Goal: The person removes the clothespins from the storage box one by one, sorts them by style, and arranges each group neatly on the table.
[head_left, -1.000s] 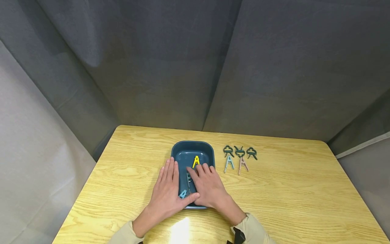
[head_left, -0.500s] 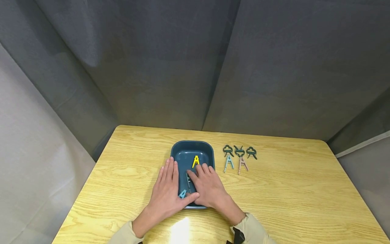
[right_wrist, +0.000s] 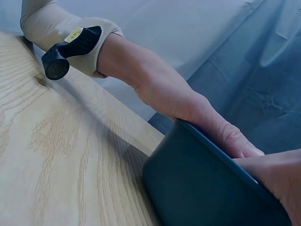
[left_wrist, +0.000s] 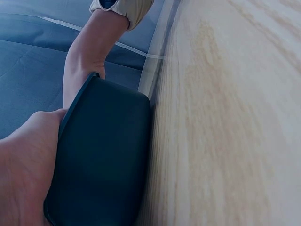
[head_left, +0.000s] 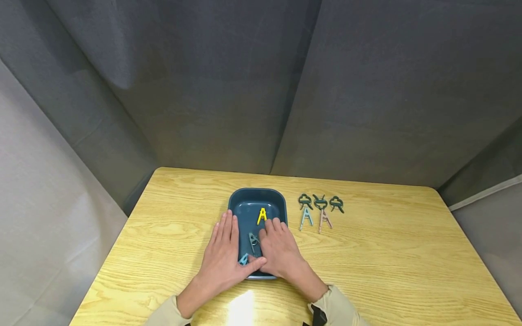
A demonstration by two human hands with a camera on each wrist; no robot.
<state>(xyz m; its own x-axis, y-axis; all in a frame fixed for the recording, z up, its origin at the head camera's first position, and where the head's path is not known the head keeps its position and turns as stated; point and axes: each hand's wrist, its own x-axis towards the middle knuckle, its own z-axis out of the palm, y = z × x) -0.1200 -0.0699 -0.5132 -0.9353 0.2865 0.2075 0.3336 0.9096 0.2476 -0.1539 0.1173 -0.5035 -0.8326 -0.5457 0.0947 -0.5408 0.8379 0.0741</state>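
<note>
In the head view my left hand point(head_left: 223, 253) lies along the left rim of a dark blue tray point(head_left: 258, 195), fingers straight, thumb across the near end. My right hand point(head_left: 281, 249) reaches over the right side, its fingers bent down inside; the fingertips are hidden, so I cannot tell whether they hold anything. Just left of its index finger lies a grey-green clothespin point(head_left: 253, 242). A yellow clothespin point(head_left: 262, 215) sits farther back in the tray, and a blue clothespin point(head_left: 244, 259) is by my left thumb. In the left wrist view, the tray's outer wall point(left_wrist: 106, 150) stands on the table.
Right of the tray, dark green clips point(head_left: 321, 202) lie in a row on the wooden table point(head_left: 387, 249). Below them are a light blue clothespin point(head_left: 306, 218) and a pink clothespin point(head_left: 325, 221). Grey curtains point(head_left: 212, 90) hang behind the table.
My right index finger has drawn back to the right, uncovering the grey-green clothespin in the tray. My left hand keeps its place on the rim.
</note>
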